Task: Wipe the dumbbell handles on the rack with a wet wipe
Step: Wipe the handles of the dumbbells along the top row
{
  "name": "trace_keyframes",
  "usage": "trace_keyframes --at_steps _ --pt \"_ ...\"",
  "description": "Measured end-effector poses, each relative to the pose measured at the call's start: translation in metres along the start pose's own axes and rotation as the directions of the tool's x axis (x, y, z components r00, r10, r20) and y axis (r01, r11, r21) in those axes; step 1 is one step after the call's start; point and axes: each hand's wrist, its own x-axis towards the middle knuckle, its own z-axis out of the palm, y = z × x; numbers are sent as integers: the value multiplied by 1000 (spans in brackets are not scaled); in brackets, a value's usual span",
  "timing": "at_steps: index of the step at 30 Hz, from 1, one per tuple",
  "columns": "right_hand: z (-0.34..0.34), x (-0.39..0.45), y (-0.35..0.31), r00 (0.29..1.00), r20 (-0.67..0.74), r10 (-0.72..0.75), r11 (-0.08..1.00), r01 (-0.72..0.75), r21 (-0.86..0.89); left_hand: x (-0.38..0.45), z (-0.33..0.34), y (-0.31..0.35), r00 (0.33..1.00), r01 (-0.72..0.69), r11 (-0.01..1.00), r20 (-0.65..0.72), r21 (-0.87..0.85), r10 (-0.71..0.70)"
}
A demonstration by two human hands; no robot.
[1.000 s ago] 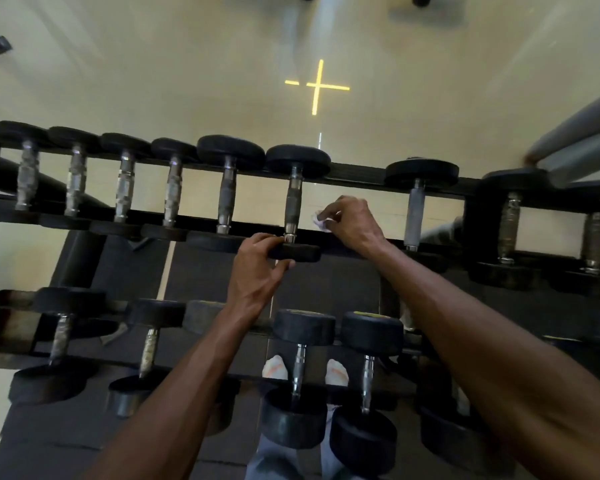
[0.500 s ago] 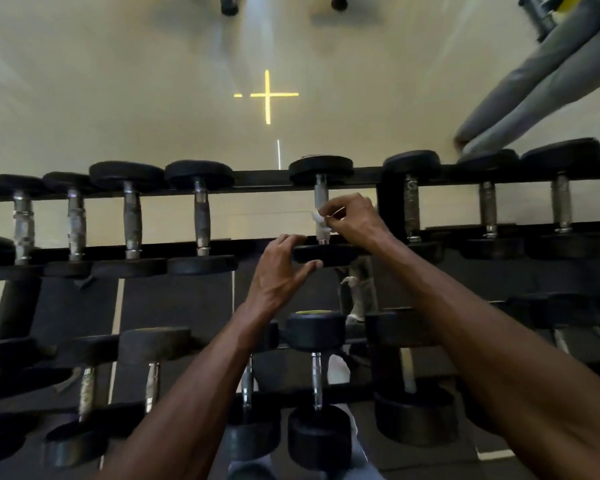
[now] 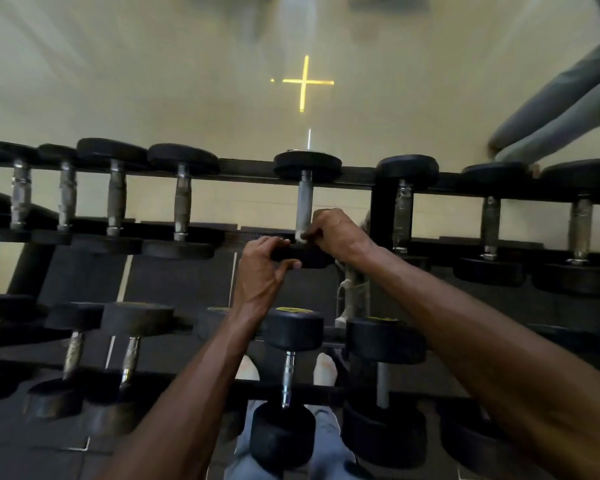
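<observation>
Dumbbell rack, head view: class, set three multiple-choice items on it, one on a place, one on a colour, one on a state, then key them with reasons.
1. Where is the wet wipe?
A. at the handle's near end
B. on the floor
C. on the lower tier

2. What colour is the floor cross?
A. red
B. yellow
C. blue

3. What is the left hand doing?
A. hanging idle
B. gripping the dumbbell's near head
C. holding a bottle

Key: A, the right hand pinches it against the handle; B, its lines glow yellow; B, fingers curl round the near head.

Dim yellowish light, soft focus, edges bent by wide lens.
</observation>
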Motion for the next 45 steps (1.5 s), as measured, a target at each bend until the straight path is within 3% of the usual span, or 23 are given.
trace_keyframes --at_steps 5,12,16,20,25,29,32,35,37,39,45 --pt "-8 10 -12 972 137 -193 961 215 -175 -3 7 -5 999 0 1000 -44 -20 -1" --pt "-17 24 -15 895 322 -307 899 384 -209 -5 9 -8 998 1 1000 -63 -29 -3" --pt "-15 20 -8 873 339 -351 862 442 -246 -7 9 -6 998 4 1000 -69 -21 -5" --pt "-15 21 -10 870 308 -386 848 466 -253 -5 8 -6 998 5 999 -58 -33 -7" --pt "-15 32 -10 938 38 -344 902 341 -265 -5 7 -3 997 1 999 -75 -50 -5" --pt "-10 22 -17 893 288 -347 882 415 -223 -4 7 -7 998 8 998 -66 -69 -12" --pt "-17 27 -12 865 343 -366 853 459 -248 -4 9 -8 998 10 998 -59 -60 -13" --pt "-21 38 -5 894 184 -407 832 447 -328 -3 9 -8 998 11 998 -62 -56 -15" --pt "-18 38 -2 921 19 -388 879 376 -293 -2 9 -8 998 4 999 -70 -52 -8" --pt "-10 32 -1 933 -40 -359 905 337 -258 -1 9 -9 998 3 999 -69 -51 -7" --pt "-10 18 -5 885 244 -398 860 452 -237 -4 8 -11 998 -15 999 -65 -41 12"
